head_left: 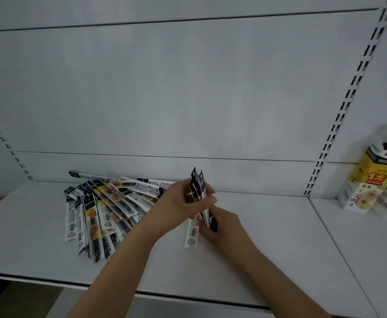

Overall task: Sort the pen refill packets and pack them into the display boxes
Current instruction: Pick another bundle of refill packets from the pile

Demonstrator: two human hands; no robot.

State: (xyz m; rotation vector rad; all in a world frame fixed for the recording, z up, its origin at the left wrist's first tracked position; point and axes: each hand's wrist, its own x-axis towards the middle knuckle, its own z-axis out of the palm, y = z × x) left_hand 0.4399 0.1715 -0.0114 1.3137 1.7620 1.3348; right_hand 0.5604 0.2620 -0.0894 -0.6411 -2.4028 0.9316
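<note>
Packets of pen refills, long narrow clear sleeves printed in black, white and yellow, lie fanned in a loose heap (105,210) on the left part of the white metal shelf (268,249), their lower ends pointing toward the front edge. The heap sits just left of the left hand (178,203), whose wrist crosses over its right edge.

The left hand is raised above the shelf, its fingers and thumb curled round the upper part of a small upright bunch of refill packets (198,203). The black header tabs of this bunch stick up above the fingers, and a white end with a barcode and a round mark hangs below them, close to the shelf surface; whether it touches cannot be told.

The right hand (217,226) is just beneath and to the right of the left one, its fingers curled about the lower half of the same bunch, pinching it from the right side. The two hands are close together, nearly touching, with the bunch held between them.

Well apart on the far right, beyond the slotted white upright (339,125), stand yellow and white cardboard display boxes (371,177) on the neighbouring shelf section; the tall one shows dark items in its open top.
</note>
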